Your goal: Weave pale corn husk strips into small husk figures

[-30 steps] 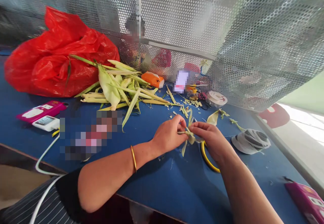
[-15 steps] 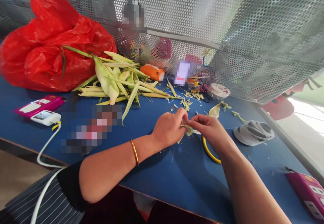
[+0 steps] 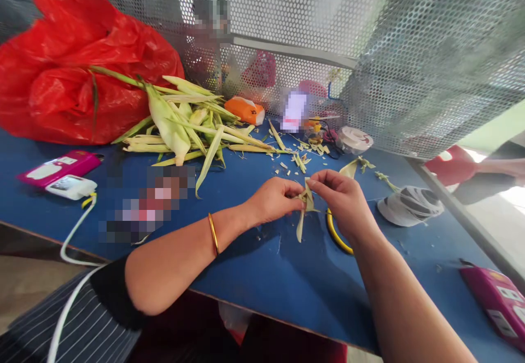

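Observation:
Between my two hands is a small bundle of pale corn husk, one strip of it hanging down over the blue table. My left hand, with a gold bangle on its wrist, pinches the bundle from the left side. The fingertips of my right hand are closed on the upper end of the husk. Just below the right hand lies a yellow loop handle; the rest of that tool is hidden. A further piece of husk rests behind the right hand.
A heap of corn husks lies by a red plastic bag. Small husk scraps are scattered ahead. A spool of white twine, a tape roll, an orange tissue pack and magenta power strips surround the work area.
My fingers have shifted on the husk bundle: the hands are slightly further apart, and a strip now hangs downward. A person's arm has appeared at the far right.

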A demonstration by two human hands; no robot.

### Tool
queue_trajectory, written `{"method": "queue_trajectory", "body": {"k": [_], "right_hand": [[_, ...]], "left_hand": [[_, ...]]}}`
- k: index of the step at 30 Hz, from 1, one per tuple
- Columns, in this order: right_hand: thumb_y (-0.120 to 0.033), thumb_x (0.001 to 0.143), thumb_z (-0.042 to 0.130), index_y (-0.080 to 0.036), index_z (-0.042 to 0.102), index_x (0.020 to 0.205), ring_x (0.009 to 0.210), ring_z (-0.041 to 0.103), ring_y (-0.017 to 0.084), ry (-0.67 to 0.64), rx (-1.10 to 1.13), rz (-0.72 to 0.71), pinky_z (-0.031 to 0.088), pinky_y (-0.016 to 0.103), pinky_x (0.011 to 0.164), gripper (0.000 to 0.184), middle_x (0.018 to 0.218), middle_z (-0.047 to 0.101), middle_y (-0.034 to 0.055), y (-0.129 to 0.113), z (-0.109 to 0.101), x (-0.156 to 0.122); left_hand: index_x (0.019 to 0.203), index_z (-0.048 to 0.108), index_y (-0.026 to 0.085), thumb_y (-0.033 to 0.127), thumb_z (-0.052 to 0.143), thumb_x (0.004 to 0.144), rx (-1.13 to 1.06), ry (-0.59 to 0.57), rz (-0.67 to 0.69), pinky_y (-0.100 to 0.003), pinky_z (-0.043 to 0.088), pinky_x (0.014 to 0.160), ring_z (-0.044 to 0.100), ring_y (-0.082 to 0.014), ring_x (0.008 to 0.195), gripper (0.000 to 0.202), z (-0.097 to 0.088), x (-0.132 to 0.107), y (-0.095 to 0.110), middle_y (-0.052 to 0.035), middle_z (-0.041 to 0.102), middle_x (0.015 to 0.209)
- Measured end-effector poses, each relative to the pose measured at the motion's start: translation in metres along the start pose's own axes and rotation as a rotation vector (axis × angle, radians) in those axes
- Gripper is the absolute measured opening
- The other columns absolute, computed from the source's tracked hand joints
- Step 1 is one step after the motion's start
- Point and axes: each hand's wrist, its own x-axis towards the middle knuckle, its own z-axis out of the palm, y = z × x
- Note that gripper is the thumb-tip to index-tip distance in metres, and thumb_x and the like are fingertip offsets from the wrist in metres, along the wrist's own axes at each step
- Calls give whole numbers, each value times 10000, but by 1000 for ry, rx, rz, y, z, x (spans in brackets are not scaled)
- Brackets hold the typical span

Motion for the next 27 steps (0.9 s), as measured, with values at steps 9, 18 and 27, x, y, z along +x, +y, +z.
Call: {"method": "queue_trajectory", "body": {"k": [9,18,27], "right_hand": [[-406,704,669,-198,569,647,523,426,104,23,-43,64,347,247,493,238,569,508,-40,7,0,4],[-435,752,655,-228,535,724,396,404,97,-12,52,131,302,227,353,241,548,513,-61,1,6,-1],[-368,795,645,-199,559,724,578,468,114,-15,-14,-52,371,250,537,202,631,536,-35,4,13,-3]], "left_hand": [[642,677,172,197,684,746,-253,-274,-92,-240,443,588,521,-90,552,107,-3,-4,7,19,619,617],[753,666,162,323,634,831,-401,-308,-248,-236,415,580,528,-79,556,182,-1,-7,10,-12,665,732],[715,714,146,294,679,785,-245,-233,-268,-213,377,526,488,-70,506,168,9,-9,9,25,572,553]]}}
